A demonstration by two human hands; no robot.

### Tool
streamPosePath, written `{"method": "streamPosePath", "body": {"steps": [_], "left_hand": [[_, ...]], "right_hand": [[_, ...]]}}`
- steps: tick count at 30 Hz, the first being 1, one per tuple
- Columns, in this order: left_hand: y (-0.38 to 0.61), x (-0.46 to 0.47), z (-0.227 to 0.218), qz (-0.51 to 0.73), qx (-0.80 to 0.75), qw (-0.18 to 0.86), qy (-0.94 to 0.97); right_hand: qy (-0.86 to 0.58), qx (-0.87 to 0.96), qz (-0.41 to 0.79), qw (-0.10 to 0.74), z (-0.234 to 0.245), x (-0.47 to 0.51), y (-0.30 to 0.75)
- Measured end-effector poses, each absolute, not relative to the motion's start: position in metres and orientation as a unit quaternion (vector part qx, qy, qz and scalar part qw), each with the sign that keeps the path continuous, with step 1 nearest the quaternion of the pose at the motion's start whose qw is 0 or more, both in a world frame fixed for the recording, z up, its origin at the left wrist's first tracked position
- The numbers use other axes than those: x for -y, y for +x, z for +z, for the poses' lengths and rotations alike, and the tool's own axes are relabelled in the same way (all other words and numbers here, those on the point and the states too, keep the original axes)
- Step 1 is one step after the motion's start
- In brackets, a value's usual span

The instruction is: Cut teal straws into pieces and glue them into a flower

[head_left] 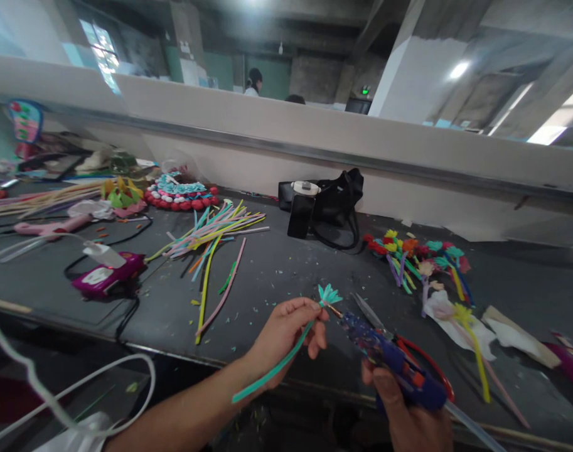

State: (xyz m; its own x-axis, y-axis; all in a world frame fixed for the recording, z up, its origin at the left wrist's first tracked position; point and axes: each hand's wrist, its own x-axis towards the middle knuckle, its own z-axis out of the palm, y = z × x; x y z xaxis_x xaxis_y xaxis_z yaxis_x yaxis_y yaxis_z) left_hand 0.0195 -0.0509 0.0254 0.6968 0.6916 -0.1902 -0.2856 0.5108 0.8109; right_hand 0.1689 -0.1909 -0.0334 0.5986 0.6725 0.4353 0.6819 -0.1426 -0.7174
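Observation:
My left hand (295, 326) is closed in a pinch on a teal paper flower (330, 295), just under its spread petals. Its long flat teal tail hangs back over my wrist. In my right hand (399, 402) is a blue glue gun (390, 358), with a clear glue stick poking out of its back end. The gun's metal tip touches or nearly touches the base of the flower; which of the two I cannot tell. Scissors (375, 317) with red handles lie on the table behind the gun, partly hidden by it.
Loose coloured strips (215, 232) lie mid-left, near a purple power strip (108, 276) and a pink glue gun (55, 226). Finished-looking flowers (418, 251) are heaped at right. A black bag (336, 201) and a phone (301, 216) stand against the partition. A white cable (145, 361) loops at lower left.

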Motion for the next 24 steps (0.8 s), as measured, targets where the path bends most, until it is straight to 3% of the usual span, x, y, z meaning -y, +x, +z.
{"method": "streamPosePath", "body": {"steps": [24], "left_hand": [[0.0199, 0.0525, 0.0251, 0.288, -0.252, 0.835, 0.397]], "right_hand": [[-0.79, 0.447, -0.004, 0.42, -0.0299, 0.192, 0.1749]]}}
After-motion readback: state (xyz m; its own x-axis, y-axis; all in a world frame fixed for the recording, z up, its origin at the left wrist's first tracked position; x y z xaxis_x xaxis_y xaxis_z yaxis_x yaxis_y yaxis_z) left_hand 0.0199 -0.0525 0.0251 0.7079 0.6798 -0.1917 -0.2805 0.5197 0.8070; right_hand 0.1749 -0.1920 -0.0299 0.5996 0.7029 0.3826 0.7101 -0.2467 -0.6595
